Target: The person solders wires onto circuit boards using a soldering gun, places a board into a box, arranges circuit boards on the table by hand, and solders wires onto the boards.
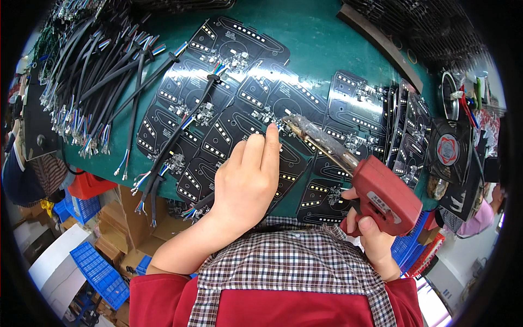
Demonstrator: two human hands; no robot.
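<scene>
Left hand (248, 180): rested fingers down on a black circuit board (231, 133), fingertips pinched together near the wires at its solder point; what they pinched could not be seen.
Right hand (366, 229): clamped round the grip of a red soldering gun (381, 196).
Gun tip: touched the board just beside the left fingertips.
Boards: many overlapped across the green worktop (310, 38).
Cables (103, 82): a black bundle lay at the far left.
Fan (448, 150): sat at the right edge.
</scene>
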